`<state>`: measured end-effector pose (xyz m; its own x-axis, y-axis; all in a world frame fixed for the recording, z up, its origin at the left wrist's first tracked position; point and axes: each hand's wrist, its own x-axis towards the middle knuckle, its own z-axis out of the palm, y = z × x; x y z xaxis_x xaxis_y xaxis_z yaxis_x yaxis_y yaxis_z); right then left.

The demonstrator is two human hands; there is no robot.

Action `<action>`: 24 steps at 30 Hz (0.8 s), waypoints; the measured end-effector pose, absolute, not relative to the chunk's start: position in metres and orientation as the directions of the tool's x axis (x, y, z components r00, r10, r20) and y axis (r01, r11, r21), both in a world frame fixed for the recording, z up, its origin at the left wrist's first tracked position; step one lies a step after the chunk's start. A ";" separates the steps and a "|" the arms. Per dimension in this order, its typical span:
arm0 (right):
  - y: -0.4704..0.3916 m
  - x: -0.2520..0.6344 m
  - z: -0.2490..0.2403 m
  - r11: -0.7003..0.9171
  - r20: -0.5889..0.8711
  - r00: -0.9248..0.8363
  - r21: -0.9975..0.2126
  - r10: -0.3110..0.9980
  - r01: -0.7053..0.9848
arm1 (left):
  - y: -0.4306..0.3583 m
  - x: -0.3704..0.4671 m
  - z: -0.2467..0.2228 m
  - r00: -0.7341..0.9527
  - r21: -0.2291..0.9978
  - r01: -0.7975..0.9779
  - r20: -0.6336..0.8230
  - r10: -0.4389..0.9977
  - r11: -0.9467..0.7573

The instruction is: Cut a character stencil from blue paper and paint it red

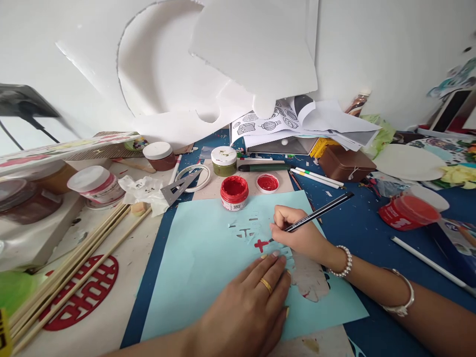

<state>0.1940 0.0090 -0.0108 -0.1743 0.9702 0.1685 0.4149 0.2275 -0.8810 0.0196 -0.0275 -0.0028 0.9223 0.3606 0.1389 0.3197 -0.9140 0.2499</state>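
My left hand (247, 305) lies flat on a light blue paper sheet (193, 258), fingers stretched out, beside a cut-out opening. The fingers of my right hand (295, 228) pinch a black pencil (320, 212) with a white stripe. Its dark lower tip is close to a small red cross-shaped patch (261, 245) in the sheet, just beyond my left fingertips. Whether the tip touches the paper, I cannot tell. Small slits are cut in the sheet above the patch. An open jar of red paint (234, 193) stands at the sheet's far edge, near its paint-smeared lid (267, 183).
Wooden sticks (80, 265) cross a red round cut-out (106, 285) at left. Behind are a set square (182, 186), a tape roll (204, 179) and a green paint jar (223, 161). A tipped red tub (403, 212) and white pencil (427, 260) lie right.
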 end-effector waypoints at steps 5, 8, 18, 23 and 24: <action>0.008 0.194 -0.008 0.227 0.145 -0.215 -0.874 0.966 0.429 | -0.028 0.020 -0.002 0.920 0.259 0.322 0.143 0.366 -0.911; 0.008 0.193 -0.009 0.227 0.153 -0.201 -0.874 0.968 0.430 | -0.028 0.020 -0.002 0.915 0.270 0.319 0.163 0.369 -0.909; 0.008 0.194 -0.010 0.230 0.153 -0.206 -0.872 0.967 0.432 | -0.028 0.020 -0.003 0.917 0.266 0.315 0.162 0.365 -0.911; 0.009 0.194 -0.012 0.240 0.189 -0.157 -0.869 0.969 0.433 | -0.028 0.020 -0.001 0.914 0.266 0.319 0.167 0.369 -0.910; 0.009 0.194 -0.012 0.239 0.192 -0.151 -0.871 0.970 0.429 | -0.029 0.020 -0.001 0.913 0.267 0.319 0.170 0.370 -0.909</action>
<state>0.1939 0.0090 -0.0116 -0.1509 0.9698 0.1917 0.4286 0.2389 -0.8713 0.0202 -0.0285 -0.0011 0.9132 0.3705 0.1699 0.3192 -0.9093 0.2670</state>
